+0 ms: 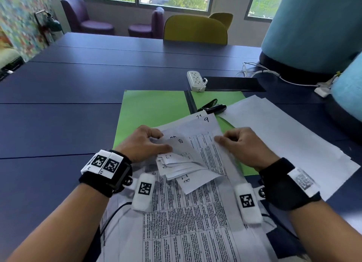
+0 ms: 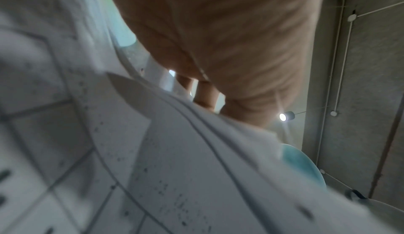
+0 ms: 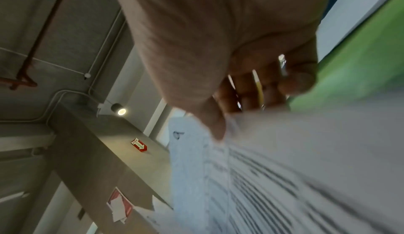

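A stack of printed sheets (image 1: 192, 218) with tables of text lies on the blue table (image 1: 58, 115), over an open green folder (image 1: 152, 109). My left hand (image 1: 145, 142) pinches the folded-back corners of several numbered pages (image 1: 180, 164), thumb on top. My right hand (image 1: 241, 144) pinches the right edge of a page marked 9 (image 1: 205, 124) between thumb and curled fingers. In the left wrist view the palm (image 2: 229, 39) hovers over curved paper (image 2: 174, 160). The right wrist view shows the thumb (image 3: 210, 116) pressed on the printed sheet (image 3: 284, 168).
A black stapler (image 1: 212, 107) lies on the folder beyond the pages. Blank white sheets (image 1: 284, 136) spread to the right. A white power strip (image 1: 195, 80) and a black mat (image 1: 233, 83) sit further back, with white cables (image 1: 264, 73) near a teal pillar (image 1: 313, 27). A yellow chair (image 1: 195, 29) stands across.
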The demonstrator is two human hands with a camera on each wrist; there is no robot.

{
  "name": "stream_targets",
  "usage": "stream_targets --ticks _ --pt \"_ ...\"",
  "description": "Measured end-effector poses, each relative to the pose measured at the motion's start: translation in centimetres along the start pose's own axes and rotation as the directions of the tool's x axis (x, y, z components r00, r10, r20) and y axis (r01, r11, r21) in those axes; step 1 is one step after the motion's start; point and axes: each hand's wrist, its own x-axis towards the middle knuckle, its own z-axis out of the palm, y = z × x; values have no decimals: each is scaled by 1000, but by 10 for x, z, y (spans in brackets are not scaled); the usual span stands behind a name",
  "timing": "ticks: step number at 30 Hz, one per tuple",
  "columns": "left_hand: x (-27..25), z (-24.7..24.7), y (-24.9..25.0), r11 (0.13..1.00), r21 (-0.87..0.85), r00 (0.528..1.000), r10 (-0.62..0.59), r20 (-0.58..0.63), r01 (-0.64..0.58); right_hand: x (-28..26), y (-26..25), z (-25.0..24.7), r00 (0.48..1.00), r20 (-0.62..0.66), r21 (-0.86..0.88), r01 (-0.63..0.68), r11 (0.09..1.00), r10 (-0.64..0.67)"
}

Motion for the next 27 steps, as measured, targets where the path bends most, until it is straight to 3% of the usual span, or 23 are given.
stream_targets --ticks 2,3,4,5,7,8,11,12,13,14,15,17,19,20,21,24,27 --pt "-1 -1 1 1000 -5 1000 -6 -4 6 -4 8 -5 972 219 -147 -53 988 85" --pt "-1 -1 2 1000 -2 1000 -10 -2 10 -6 12 -6 974 213 -160 -47 986 81" --pt "-1 -1 2 1000 -2 1000 -10 7 10 -7 13 -9 990 130 -125 -42 991 59" --pt "-1 -1 3 1000 -1 1000 -17 12 17 -6 12 -14 999 -42 -64 -30 997 27" --pt "-3 0 3 1000 -1 1000 -19 12 19 -4 8 -28 922 -387 53 12 999 10" --pt "-3 0 3 1000 -4 1000 -15 11 15 -1 6 -37 892 -452 91 35 995 10" --pt "-4 1 4 1000 -7 1000 -20 2 20 1 -2 -56 973 -228 -53 -50 997 36" --pt "-4 2 5 1000 -4 1000 -26 5 26 -1 -2 -61 975 -220 -140 -52 989 21" --pt "-4 2 6 999 -7 999 -35 12 35 1 -3 -71 948 -316 -190 -19 982 -42" --pt "-5 3 7 999 -8 999 -44 19 44 1 -7 -83 868 -472 -228 46 973 -152" --pt "-6 4 9 998 -15 998 -54 22 54 1 -13 -98 740 -625 -288 75 955 -247" --pt "-6 6 8 997 -36 998 -68 17 68 2 -29 -130 523 -749 -445 56 894 -406" --pt "-6 6 8 995 -58 997 -76 17 77 0 -42 -158 431 -710 -603 36 797 -556" --pt "-6 6 8 994 -70 996 -81 24 82 -3 -47 -163 421 -666 -672 20 741 -616" --pt "-6 6 8 993 -76 996 -83 32 85 -7 -53 -162 440 -606 -744 -16 669 -663" --pt "-8 6 9 988 -117 994 -99 51 104 -17 -66 -131 573 -384 -910 -102 402 -724" --pt "-10 8 11 981 -168 995 -87 54 95 -10 -54 -96 760 -210 -971 -91 220 -614"
